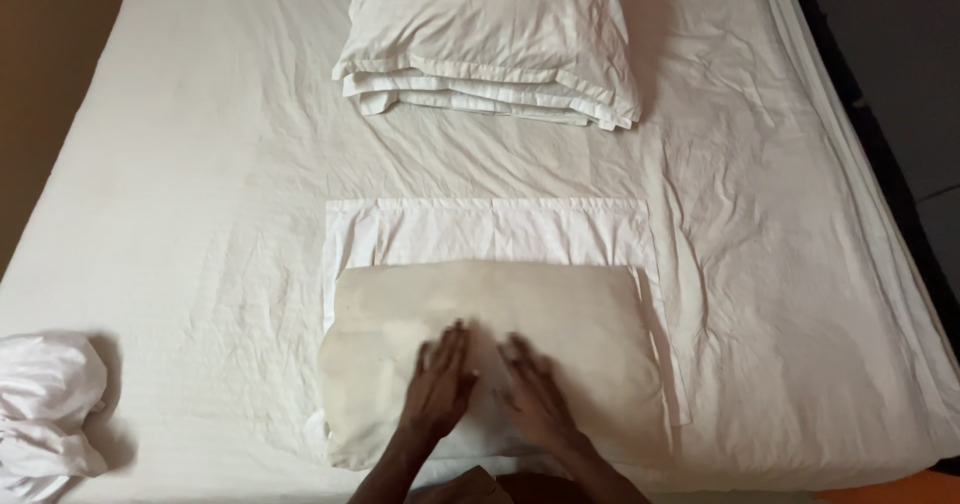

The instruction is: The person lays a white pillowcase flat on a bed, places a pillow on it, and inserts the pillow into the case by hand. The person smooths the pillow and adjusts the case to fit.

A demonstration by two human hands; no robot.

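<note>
Two flat, open hands, left hand [440, 384] and right hand [535, 394], press the pillow [560, 324], bare sheet [190, 214] all around.

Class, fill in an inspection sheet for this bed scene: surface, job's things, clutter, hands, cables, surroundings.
Surface: white bed sheet, wrinkled.
Job's things: bare cream pillow lying on a flat white pillowcase.
Clutter: covered pillow on folded linen at the far end; crumpled white cloth at the left edge.
Hands: left hand and right hand flat on the bare pillow, fingers spread.
Cables: nothing seen.
Surroundings: brown wall left, dark floor right.
</note>
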